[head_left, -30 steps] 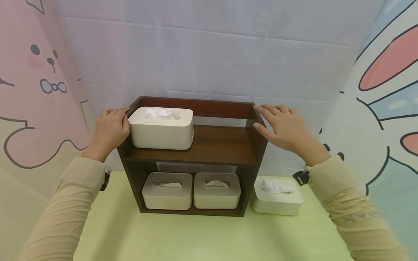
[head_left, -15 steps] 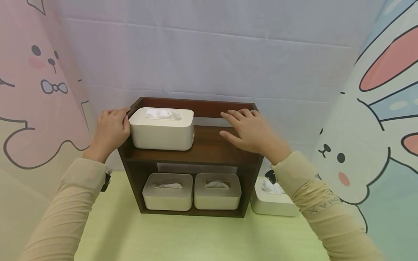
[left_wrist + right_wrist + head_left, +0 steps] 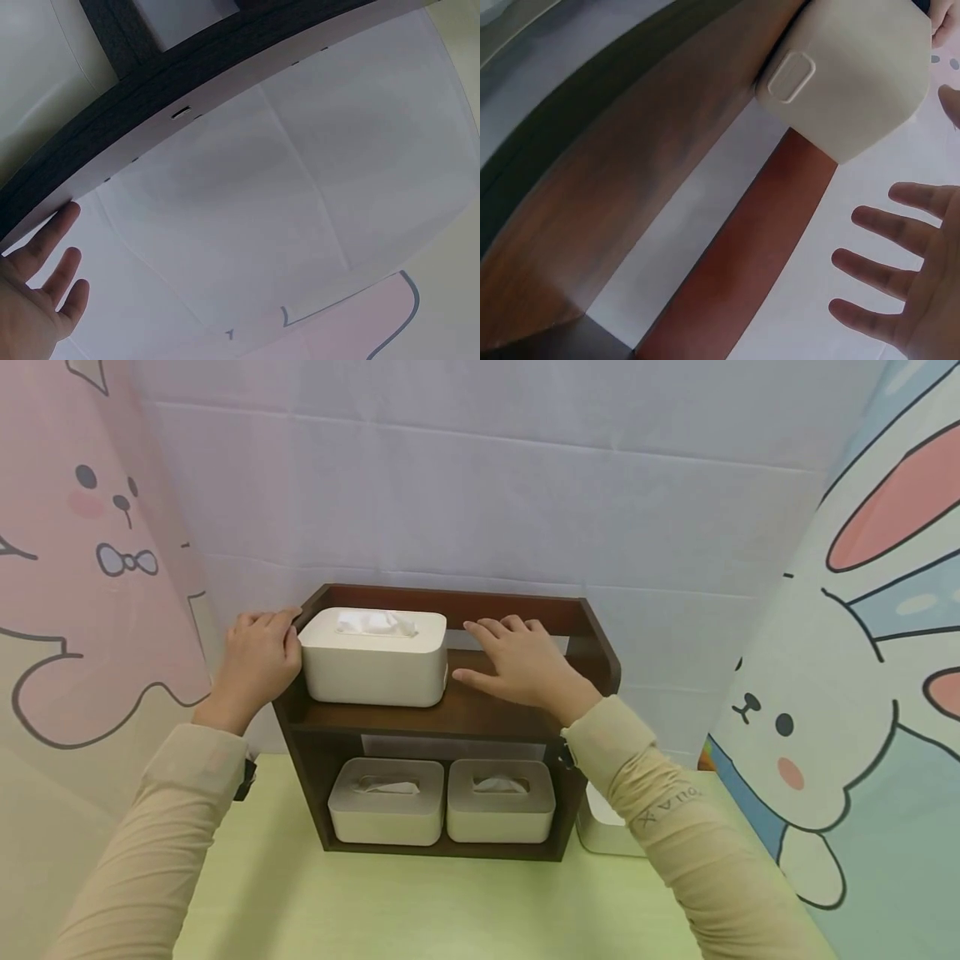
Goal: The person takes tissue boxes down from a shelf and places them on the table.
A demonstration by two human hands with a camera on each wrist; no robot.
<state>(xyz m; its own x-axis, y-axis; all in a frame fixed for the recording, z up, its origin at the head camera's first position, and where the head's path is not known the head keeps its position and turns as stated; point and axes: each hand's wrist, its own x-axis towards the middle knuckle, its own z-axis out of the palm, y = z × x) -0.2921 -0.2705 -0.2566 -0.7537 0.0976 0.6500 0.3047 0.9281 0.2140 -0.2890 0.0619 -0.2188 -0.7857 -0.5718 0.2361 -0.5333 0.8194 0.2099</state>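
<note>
A white tissue box (image 3: 375,668) with tissue poking from its top stands at the left of the upper tier of a dark brown two-tier wooden shelf (image 3: 450,724). My left hand (image 3: 258,656) rests against the shelf's left side panel, beside that box. In the left wrist view its fingers (image 3: 56,232) lie extended, one fingertip at the panel's outer face. My right hand (image 3: 521,664) hovers over the bare right part of the upper tier, fingers straight and spread, thumb toward the box. In the right wrist view a gap separates these fingers (image 3: 885,225) from the tissue box (image 3: 855,67).
Two more tissue boxes, a left one (image 3: 386,814) and a right one (image 3: 500,814), fill the lower tier. Another tissue box (image 3: 603,827) stands on the light green table (image 3: 412,906) right of the shelf, partly behind my right sleeve. Printed cloth hangs around.
My right hand has moved left, from beside the shelf's right panel to above the upper tier, near the tissue box. My left hand stays against the left panel.
</note>
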